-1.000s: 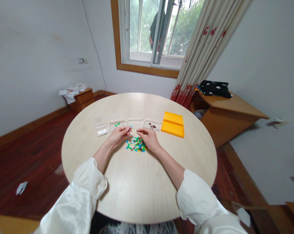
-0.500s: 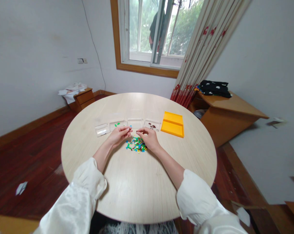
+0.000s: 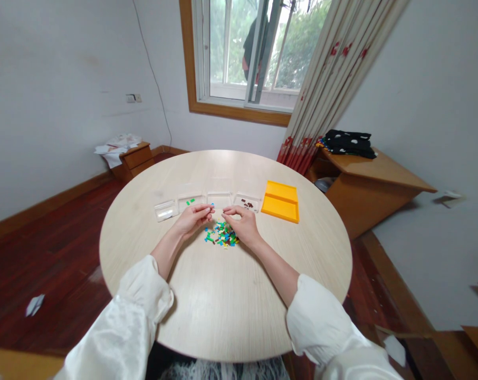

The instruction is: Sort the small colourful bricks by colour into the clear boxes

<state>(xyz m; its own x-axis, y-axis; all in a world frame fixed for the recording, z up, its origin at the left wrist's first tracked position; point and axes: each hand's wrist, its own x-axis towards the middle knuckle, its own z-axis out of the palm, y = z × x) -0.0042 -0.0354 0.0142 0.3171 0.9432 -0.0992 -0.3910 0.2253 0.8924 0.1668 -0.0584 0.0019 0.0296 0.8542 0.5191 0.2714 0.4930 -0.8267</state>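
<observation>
A small heap of coloured pieces (image 3: 222, 235) in green, blue and yellow lies on the round pale wooden table (image 3: 223, 295). My left hand (image 3: 193, 218) rests just left of the heap, its fingers curled and pinched together near the heap's far edge. My right hand (image 3: 241, 224) lies on the heap's right side, also pinched, fingertips close to those of the left hand. What either pinch holds is too small to make out. Behind the hands stands a row of clear small trays (image 3: 219, 199); one holds green pieces (image 3: 190, 201), another brown pieces (image 3: 247, 202).
An orange tray (image 3: 281, 201) sits right of the clear trays. A wooden desk (image 3: 371, 174) with dark cloth stands at the right by the curtain. A low cabinet (image 3: 134, 158) with papers is at the left wall. A person stands outside the window (image 3: 251, 47).
Both hands stay pinched over the heap; the fingertips shift only slightly.
</observation>
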